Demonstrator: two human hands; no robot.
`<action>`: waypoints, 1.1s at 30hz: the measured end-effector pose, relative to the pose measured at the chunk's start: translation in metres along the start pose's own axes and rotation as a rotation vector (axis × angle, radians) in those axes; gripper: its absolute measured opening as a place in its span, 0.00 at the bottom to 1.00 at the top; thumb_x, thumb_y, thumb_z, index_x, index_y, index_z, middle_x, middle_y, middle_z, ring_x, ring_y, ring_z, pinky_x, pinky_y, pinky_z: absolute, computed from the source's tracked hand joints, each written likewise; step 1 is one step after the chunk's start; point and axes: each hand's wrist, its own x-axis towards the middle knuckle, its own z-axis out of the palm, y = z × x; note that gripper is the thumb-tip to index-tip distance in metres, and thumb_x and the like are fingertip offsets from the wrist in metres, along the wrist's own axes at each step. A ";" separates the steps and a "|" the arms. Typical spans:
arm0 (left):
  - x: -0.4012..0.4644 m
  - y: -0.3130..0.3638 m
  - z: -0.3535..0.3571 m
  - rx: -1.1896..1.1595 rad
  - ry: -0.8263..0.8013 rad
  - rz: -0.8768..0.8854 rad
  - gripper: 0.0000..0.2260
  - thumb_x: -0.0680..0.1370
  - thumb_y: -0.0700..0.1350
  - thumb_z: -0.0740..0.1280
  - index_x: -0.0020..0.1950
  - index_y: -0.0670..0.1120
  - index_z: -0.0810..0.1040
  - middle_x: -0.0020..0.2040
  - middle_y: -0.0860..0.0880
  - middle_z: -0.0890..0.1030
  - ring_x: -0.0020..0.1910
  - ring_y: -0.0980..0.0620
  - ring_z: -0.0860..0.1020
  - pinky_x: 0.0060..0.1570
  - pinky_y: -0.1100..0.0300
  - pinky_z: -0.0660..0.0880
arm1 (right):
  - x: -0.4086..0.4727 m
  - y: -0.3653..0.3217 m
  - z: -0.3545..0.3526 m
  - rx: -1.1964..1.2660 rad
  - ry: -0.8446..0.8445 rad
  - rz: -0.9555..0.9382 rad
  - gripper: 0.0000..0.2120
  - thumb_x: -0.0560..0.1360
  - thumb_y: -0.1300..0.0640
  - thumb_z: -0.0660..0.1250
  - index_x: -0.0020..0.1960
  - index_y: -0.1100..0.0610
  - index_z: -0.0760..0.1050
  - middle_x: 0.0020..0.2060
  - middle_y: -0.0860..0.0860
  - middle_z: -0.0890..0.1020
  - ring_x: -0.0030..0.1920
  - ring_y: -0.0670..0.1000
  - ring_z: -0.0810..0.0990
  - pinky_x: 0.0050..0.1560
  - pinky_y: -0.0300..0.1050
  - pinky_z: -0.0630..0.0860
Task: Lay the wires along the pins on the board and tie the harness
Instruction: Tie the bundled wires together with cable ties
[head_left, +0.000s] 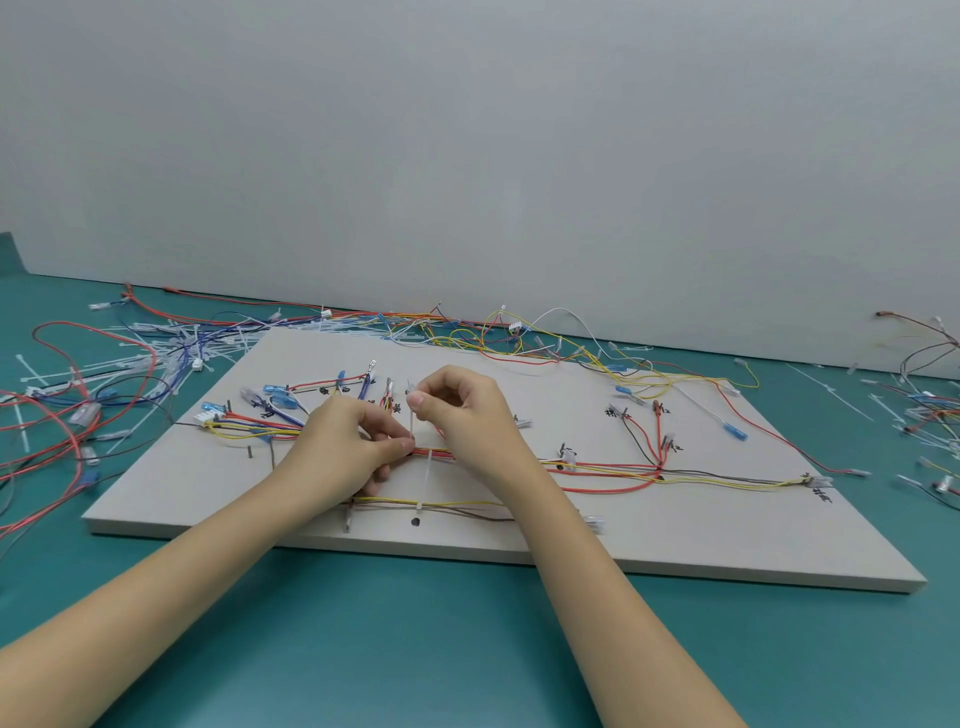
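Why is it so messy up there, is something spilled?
Nothing is spilled, but it is untidy. Loose wires and white cable ties lie tangled on the green table beyond the board. On the board, both hands pinch one cable tie at the bundle.

Both forearms reach forward, left hand (347, 441) and right hand (462, 410) apparently pinching, fingers curled

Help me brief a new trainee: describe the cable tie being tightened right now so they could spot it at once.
Start at the pale board on the teal table. Near its middle the two hands meet over a red wire bundle. The white cable tie stands upright there, its tail pinched by the right hand and its base by the left hand, unlike the fastened tie lying flat beside it.
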 end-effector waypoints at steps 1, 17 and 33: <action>0.000 0.001 0.001 0.029 0.003 0.023 0.06 0.73 0.39 0.73 0.37 0.47 0.84 0.25 0.46 0.78 0.22 0.51 0.75 0.22 0.62 0.71 | 0.000 -0.001 0.000 0.022 0.004 0.001 0.06 0.75 0.66 0.67 0.40 0.59 0.76 0.34 0.51 0.77 0.34 0.45 0.72 0.37 0.36 0.69; -0.009 0.016 0.003 0.323 0.173 0.416 0.05 0.71 0.44 0.75 0.45 0.48 0.80 0.40 0.51 0.77 0.35 0.56 0.75 0.39 0.64 0.69 | 0.006 0.001 -0.004 0.200 0.092 0.221 0.17 0.82 0.51 0.58 0.43 0.59 0.77 0.35 0.53 0.80 0.36 0.49 0.76 0.35 0.36 0.71; 0.110 -0.090 -0.122 0.684 0.279 -0.220 0.19 0.74 0.29 0.60 0.64 0.37 0.78 0.64 0.35 0.77 0.63 0.35 0.73 0.62 0.49 0.70 | 0.008 0.033 -0.002 0.016 0.235 0.205 0.14 0.80 0.58 0.58 0.39 0.56 0.78 0.33 0.51 0.80 0.35 0.47 0.75 0.41 0.45 0.72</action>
